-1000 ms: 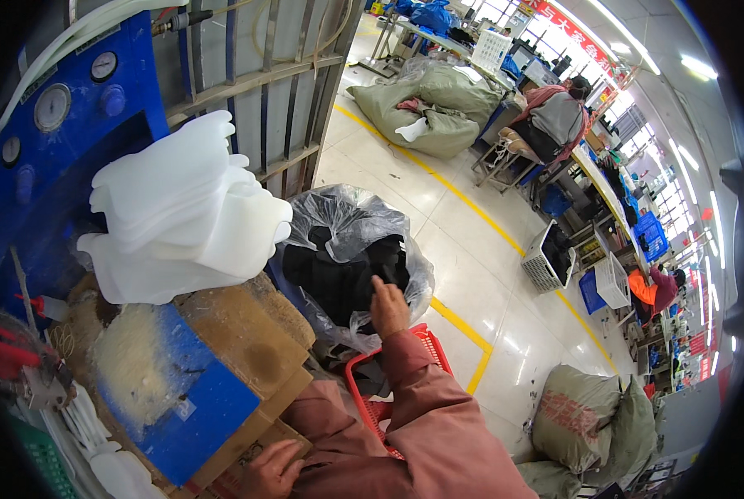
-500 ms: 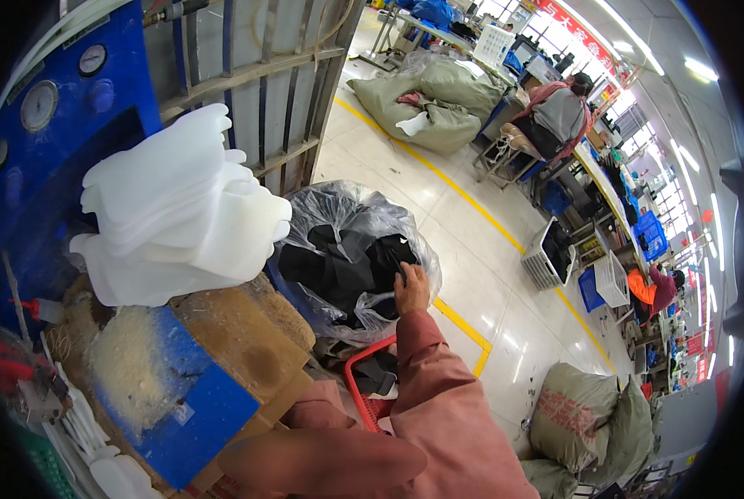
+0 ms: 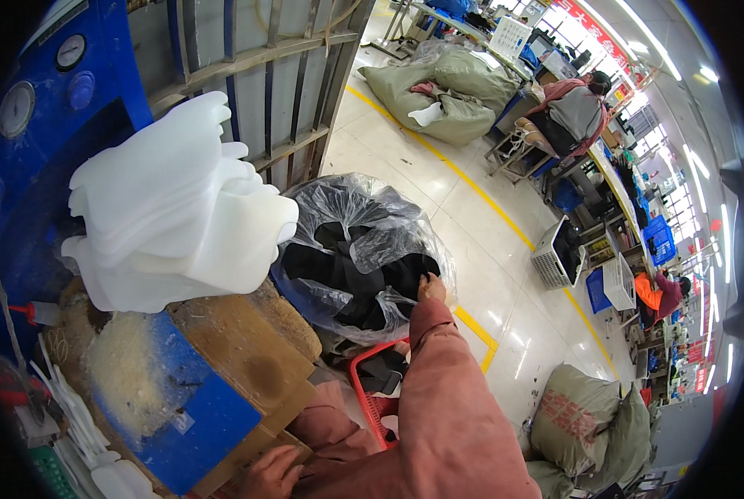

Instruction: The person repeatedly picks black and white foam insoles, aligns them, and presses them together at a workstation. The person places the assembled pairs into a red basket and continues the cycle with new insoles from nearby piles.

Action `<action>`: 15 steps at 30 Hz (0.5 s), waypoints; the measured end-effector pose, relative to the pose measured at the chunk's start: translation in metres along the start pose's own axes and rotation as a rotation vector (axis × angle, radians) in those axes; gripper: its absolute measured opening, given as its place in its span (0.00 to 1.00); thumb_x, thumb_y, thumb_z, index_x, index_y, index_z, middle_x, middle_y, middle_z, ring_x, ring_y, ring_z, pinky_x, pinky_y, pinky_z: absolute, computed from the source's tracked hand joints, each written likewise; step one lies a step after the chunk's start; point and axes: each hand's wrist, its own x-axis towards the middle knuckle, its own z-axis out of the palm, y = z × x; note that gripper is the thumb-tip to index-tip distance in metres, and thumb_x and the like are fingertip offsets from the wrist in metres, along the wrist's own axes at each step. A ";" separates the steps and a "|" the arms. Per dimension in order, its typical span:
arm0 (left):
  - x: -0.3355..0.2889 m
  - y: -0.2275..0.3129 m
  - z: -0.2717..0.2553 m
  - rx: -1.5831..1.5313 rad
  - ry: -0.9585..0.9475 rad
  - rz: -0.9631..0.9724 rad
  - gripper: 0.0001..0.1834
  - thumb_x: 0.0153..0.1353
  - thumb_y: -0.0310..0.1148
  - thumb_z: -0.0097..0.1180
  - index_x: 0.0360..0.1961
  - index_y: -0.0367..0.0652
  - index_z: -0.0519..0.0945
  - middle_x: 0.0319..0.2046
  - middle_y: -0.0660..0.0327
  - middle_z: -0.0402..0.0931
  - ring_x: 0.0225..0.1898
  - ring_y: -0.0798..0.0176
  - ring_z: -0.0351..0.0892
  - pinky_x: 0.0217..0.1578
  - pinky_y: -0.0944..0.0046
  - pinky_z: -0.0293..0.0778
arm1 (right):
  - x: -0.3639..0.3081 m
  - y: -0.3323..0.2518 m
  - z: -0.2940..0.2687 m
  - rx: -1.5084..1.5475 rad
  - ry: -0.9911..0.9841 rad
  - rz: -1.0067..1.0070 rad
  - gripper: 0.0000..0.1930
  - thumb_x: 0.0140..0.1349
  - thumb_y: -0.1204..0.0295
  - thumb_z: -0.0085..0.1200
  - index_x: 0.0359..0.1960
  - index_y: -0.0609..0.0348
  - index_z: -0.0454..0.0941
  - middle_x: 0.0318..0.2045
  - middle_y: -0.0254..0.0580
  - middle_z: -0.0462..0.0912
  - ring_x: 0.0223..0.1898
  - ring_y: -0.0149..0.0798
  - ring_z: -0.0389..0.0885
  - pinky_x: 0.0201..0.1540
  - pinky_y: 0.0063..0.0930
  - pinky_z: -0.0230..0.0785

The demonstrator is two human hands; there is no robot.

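Observation:
My right hand is at the right rim of a clear plastic bag, its fingers closed on the edge of a black fabric piece. More dark cut pieces lie loosely inside the bag. Close to the lower edge, my left hand lies beside the cardboard, fingers loosely bent and apart, with nothing seen in it. Between my sleeve and the cardboard stands a red plastic basket with dark pieces in it, partly covered by my right arm.
White plastic sheets are stacked at left, before a blue machine with gauges. Powder covers part of a blue board. Stuffed sacks stand at right; a seated person works farther off. A white crate sits by the tables.
My right hand has moved slightly right and down and closed on a black piece. My left hand has come into clear view at the bottom. The view has shifted a little.

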 end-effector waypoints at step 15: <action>-0.027 0.015 0.003 -0.021 0.034 0.155 0.18 0.66 0.29 0.64 0.55 0.35 0.83 0.55 0.47 0.82 0.55 0.42 0.83 0.54 0.50 0.80 | -0.100 -0.070 -0.104 0.351 0.170 -0.297 0.20 0.79 0.58 0.45 0.55 0.59 0.83 0.49 0.56 0.86 0.54 0.60 0.83 0.58 0.45 0.74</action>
